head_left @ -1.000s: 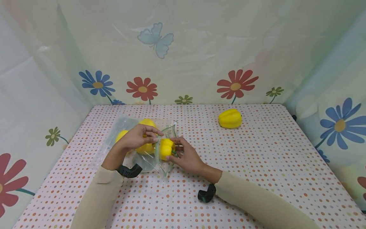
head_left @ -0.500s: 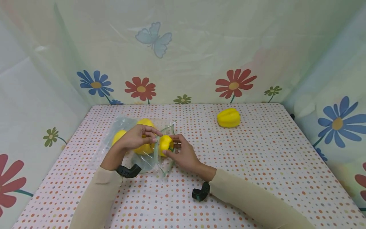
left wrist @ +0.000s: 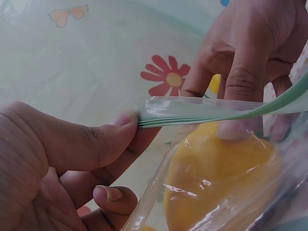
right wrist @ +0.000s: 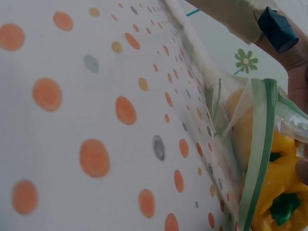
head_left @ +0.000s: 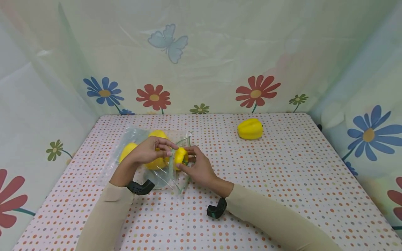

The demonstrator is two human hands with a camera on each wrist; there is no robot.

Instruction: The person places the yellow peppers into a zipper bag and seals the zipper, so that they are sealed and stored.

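My left hand [head_left: 150, 150] pinches the green zip strip [left wrist: 192, 120] at the mouth of a clear zip bag [head_left: 160, 177] lying on the table. With thumb and fingers, my right hand [head_left: 202, 169] holds a yellow bell pepper [head_left: 180, 156] within the bag's mouth. Its green stem [right wrist: 285, 208] points outward in the right wrist view. Deeper in the bag lie more yellow bell peppers [head_left: 126, 152], partly covered by the left hand. Through the film, the left wrist view shows a yellow pepper [left wrist: 216, 178] with right-hand fingers [left wrist: 243, 79] reaching over the strip.
One loose yellow bell pepper [head_left: 250, 129] lies on its side toward the back right. The table [head_left: 282, 167] has a dotted cover. Flower-printed curtains [head_left: 216, 52] enclose its back and sides. A black device sits at each wrist.
My right hand has moved left, pushing the bell pepper farther into the bag's mouth. The left hand keeps its pinch on the zip strip. The view has shifted slightly.
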